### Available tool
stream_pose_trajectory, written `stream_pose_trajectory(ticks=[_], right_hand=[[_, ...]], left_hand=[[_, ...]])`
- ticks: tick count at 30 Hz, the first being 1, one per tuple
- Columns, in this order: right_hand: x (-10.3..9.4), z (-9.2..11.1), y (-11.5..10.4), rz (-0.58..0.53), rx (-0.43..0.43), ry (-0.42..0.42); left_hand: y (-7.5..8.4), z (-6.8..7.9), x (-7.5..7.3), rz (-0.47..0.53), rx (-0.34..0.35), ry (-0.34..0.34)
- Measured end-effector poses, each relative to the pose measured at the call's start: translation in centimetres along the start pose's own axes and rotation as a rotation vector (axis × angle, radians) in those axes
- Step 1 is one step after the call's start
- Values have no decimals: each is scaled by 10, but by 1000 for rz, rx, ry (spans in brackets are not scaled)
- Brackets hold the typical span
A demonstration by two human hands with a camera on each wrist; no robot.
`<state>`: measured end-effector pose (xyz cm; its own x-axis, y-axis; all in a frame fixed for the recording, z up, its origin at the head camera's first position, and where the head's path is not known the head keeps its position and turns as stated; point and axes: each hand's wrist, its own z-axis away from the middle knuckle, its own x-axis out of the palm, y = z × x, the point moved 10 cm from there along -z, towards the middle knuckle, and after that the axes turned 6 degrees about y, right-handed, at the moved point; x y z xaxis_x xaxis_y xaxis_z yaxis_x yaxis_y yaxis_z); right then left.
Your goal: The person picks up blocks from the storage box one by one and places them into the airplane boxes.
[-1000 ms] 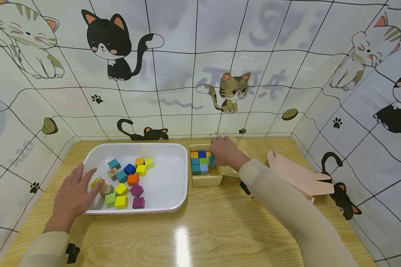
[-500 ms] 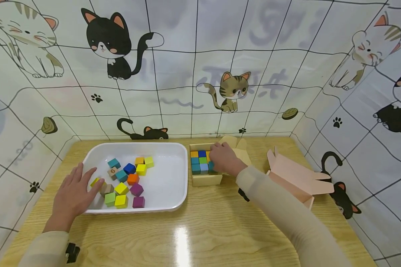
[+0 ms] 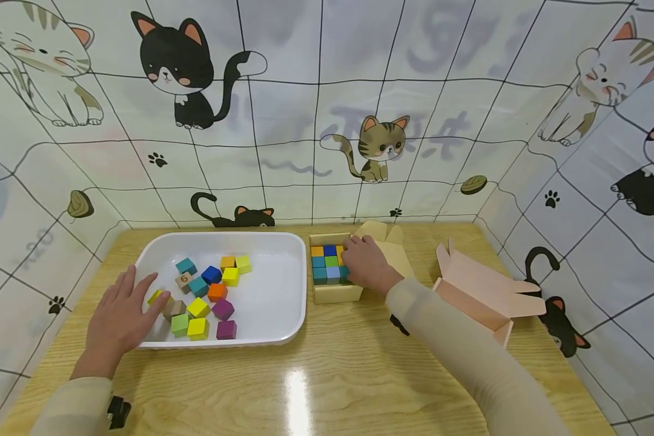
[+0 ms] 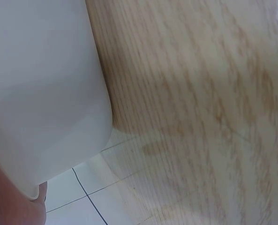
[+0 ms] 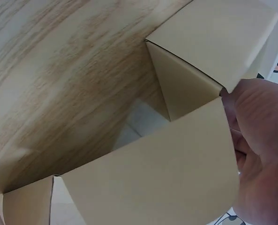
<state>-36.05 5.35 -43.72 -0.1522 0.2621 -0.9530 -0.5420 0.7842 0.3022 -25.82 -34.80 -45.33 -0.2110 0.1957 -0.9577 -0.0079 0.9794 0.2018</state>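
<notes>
My left hand point(image 3: 121, 318) rests on the left rim of a white tray point(image 3: 275, 290), its thumb beside a yellow cube. Several loose cubes lie in the tray, among them a purple cube point(image 3: 226, 330) and a wooden cube point(image 3: 183, 281) marked 6. My right hand point(image 3: 369, 263) reaches into the right side of a small tan cardboard box point(image 3: 338, 295), fingers bent down. Rows of coloured cubes point(image 3: 332, 262) fill the box's left part, and a teal cube point(image 3: 344, 274) shows at my fingers. The right fingertips are hidden; I cannot tell whether they grip a cube.
The tan box's open lid flap point(image 3: 395, 251) leans out to the right, behind my right wrist. Farther right lies an open pink box point(image 3: 476, 284) with its flaps spread. A cat-patterned wall sheet point(image 3: 289, 121) rises at the table's back edge.
My right hand has shifted slightly, and the teal cube at its fingers now sits lower, in line with the front row. More of the pink box shows. My left hand stays put.
</notes>
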Motion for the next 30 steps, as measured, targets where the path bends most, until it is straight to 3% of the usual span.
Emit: stream_pose_trajectory(ticks=[11,18,23,30], right_hand=[[-4,0,0,-13,-11,-4],[-36,-10,-3,-12,-15,110],[-61,-22,-17,-49,-40,167],[-78,-38,-53,-81,-96,135]], left_hand=[[0,0,0,2,-3,-6],[-1,0,0,11,-4,-15],[-2,1,0,3,1,-14],[1,1,-1,8,15,-15]])
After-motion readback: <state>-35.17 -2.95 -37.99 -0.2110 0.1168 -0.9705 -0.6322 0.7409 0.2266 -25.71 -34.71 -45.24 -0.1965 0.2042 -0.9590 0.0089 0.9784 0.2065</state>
